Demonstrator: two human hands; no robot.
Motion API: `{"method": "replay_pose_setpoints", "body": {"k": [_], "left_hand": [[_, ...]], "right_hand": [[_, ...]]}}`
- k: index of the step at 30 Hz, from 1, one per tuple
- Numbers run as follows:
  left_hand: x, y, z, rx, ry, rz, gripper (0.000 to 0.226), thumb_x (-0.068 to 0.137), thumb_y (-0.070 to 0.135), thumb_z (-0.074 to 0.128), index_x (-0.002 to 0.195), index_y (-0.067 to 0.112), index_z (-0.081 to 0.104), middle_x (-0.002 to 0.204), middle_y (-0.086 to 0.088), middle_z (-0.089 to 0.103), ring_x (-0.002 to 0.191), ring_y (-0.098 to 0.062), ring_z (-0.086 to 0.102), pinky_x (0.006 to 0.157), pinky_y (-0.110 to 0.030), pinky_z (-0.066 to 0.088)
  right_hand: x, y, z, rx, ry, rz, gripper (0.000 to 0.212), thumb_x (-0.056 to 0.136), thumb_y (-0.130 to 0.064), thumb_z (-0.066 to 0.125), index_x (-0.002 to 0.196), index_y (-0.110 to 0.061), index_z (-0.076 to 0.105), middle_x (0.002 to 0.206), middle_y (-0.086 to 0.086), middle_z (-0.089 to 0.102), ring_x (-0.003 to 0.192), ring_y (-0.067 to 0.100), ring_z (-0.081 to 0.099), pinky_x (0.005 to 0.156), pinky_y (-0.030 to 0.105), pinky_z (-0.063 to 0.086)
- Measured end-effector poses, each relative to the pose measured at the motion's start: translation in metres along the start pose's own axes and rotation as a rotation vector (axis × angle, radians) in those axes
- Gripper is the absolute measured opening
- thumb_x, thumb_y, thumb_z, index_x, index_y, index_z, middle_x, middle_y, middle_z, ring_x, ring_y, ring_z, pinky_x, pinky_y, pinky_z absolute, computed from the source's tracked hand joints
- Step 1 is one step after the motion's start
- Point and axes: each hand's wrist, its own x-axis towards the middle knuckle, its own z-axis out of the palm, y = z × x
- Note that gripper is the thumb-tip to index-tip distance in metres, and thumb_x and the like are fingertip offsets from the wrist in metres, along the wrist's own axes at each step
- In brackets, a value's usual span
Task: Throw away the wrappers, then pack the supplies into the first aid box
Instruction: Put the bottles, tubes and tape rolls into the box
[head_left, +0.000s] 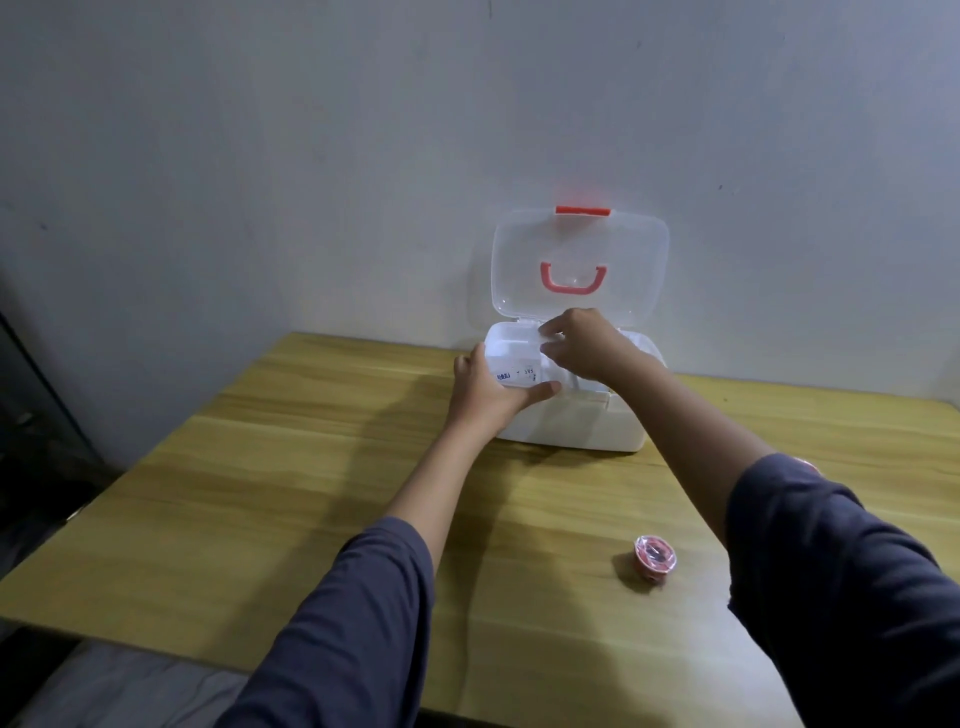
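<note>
The left hand (491, 392) sits just right of the frame's centre, fingers spread, cupping the near left corner of a white rectangular packet with blue printing (514, 358); the thumb lies along the packet's lower edge, pointing right. The right hand (584, 345) reaches in from the lower right and is curled, its fingertips (545, 332) pinched together on the packet's upper right edge. Whether they grip the packet itself or only press on it cannot be told.

The packet lies roughly flat over the left part of the white plastic first aid box (582, 426), its long axis running left to right across the frame, and its printed face is turned toward the camera. It lies between the two hands, with the left hand below and to its left and the right hand above and to its right.

The box stands on the far side of the light wooden table (260, 493), against the grey wall (311, 156). Its clear lid with a red handle and red latch (579, 265) stands upright, leaning back toward the wall.

A small round roll of red-and-clear tape (654, 558) lies on the table in the lower right of the frame, well apart from the box and beside the right dark sleeve (831, 571).
</note>
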Motion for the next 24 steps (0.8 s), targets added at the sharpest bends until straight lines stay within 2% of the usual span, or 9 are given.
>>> {"method": "replay_pose_setpoints", "body": {"k": [2, 5, 7, 9, 13, 16, 19, 22, 24], "left_hand": [[0.001, 0.000, 0.000, -0.008, -0.002, 0.010, 0.096, 0.062, 0.043, 0.087, 0.143, 0.022, 0.040, 0.138, -0.005, 0.041, 0.118, -0.013, 0.041, 0.086, -0.023, 0.034], [0.001, 0.001, 0.000, -0.015, 0.001, 0.017, 0.095, 0.059, 0.045, 0.088, 0.140, 0.023, 0.043, 0.136, -0.005, 0.044, 0.105, -0.007, 0.035, 0.085, -0.023, 0.034], [0.001, 0.000, 0.001, -0.029, 0.003, 0.015, 0.097, 0.059, 0.044, 0.088, 0.141, 0.022, 0.041, 0.136, -0.005, 0.041, 0.117, -0.011, 0.040, 0.087, -0.023, 0.035], [0.002, -0.003, 0.002, -0.040, 0.000, 0.012, 0.097, 0.060, 0.044, 0.088, 0.142, 0.022, 0.040, 0.136, -0.005, 0.039, 0.126, -0.017, 0.041, 0.089, -0.024, 0.036], [0.001, -0.006, 0.003, -0.055, -0.028, -0.004, 0.102, 0.064, 0.048, 0.084, 0.147, 0.025, 0.030, 0.138, -0.004, 0.032, 0.128, -0.019, 0.042, 0.090, -0.026, 0.037], [0.000, -0.004, 0.001, -0.089, -0.086, -0.023, 0.113, 0.059, 0.053, 0.084, 0.150, 0.024, 0.023, 0.145, -0.003, 0.034, 0.132, -0.020, 0.041, 0.099, -0.031, 0.041], [-0.003, 0.001, 0.001, -0.135, -0.103, -0.037, 0.129, 0.044, 0.058, 0.085, 0.150, 0.020, 0.022, 0.146, -0.003, 0.042, 0.132, -0.024, 0.045, 0.105, -0.041, 0.045], [-0.005, 0.001, 0.004, -0.137, -0.103, -0.051, 0.118, 0.063, 0.044, 0.086, 0.153, 0.017, 0.014, 0.153, -0.003, 0.034, 0.139, -0.023, 0.037, 0.109, -0.035, 0.039], [-0.004, 0.000, 0.006, -0.115, -0.091, -0.052, 0.112, 0.070, 0.039, 0.083, 0.153, 0.016, 0.013, 0.153, -0.003, 0.033, 0.140, -0.022, 0.036, 0.107, -0.030, 0.036]], "right_hand": [[-0.001, -0.001, -0.006, -0.029, -0.082, 0.012, 0.024, 0.087, -0.020, 0.052, 0.094, -0.002, 0.066, 0.087, 0.012, 0.059, 0.086, 0.031, 0.049, 0.073, 0.031, 0.039], [-0.001, 0.002, -0.017, -0.034, -0.195, 0.035, 0.036, 0.083, -0.027, 0.062, 0.116, -0.013, 0.063, 0.114, 0.010, 0.062, 0.108, 0.027, 0.053, 0.086, 0.030, 0.039], [-0.002, 0.003, -0.020, -0.052, -0.202, 0.029, 0.040, 0.078, -0.025, 0.069, 0.116, -0.011, 0.063, 0.120, 0.010, 0.063, 0.111, 0.027, 0.055, 0.092, 0.032, 0.043], [-0.001, 0.005, -0.018, -0.067, -0.178, 0.019, 0.039, 0.075, -0.025, 0.072, 0.109, -0.007, 0.066, 0.115, 0.012, 0.066, 0.108, 0.028, 0.058, 0.094, 0.035, 0.047], [-0.002, 0.005, -0.015, -0.036, -0.124, 0.017, 0.041, 0.076, -0.025, 0.072, 0.112, -0.006, 0.065, 0.119, 0.012, 0.064, 0.108, 0.027, 0.058, 0.093, 0.035, 0.046], [-0.015, 0.005, -0.021, 0.064, 0.034, 0.005, 0.042, 0.083, -0.022, 0.065, 0.121, -0.006, 0.059, 0.129, 0.011, 0.060, 0.116, 0.025, 0.056, 0.098, 0.031, 0.041], [-0.053, 0.005, -0.024, 0.195, 0.294, 0.022, 0.032, 0.085, -0.015, 0.060, 0.115, -0.005, 0.062, 0.120, 0.013, 0.063, 0.108, 0.024, 0.059, 0.094, 0.030, 0.046], [-0.104, 0.010, -0.014, 0.304, 0.476, 0.026, 0.020, 0.082, -0.006, 0.057, 0.100, -0.004, 0.067, 0.101, 0.015, 0.067, 0.092, 0.024, 0.063, 0.083, 0.034, 0.052], [-0.136, 0.016, 0.000, 0.319, 0.490, 0.032, 0.014, 0.080, -0.003, 0.059, 0.090, -0.003, 0.068, 0.091, 0.015, 0.068, 0.083, 0.025, 0.064, 0.078, 0.037, 0.053]]}}
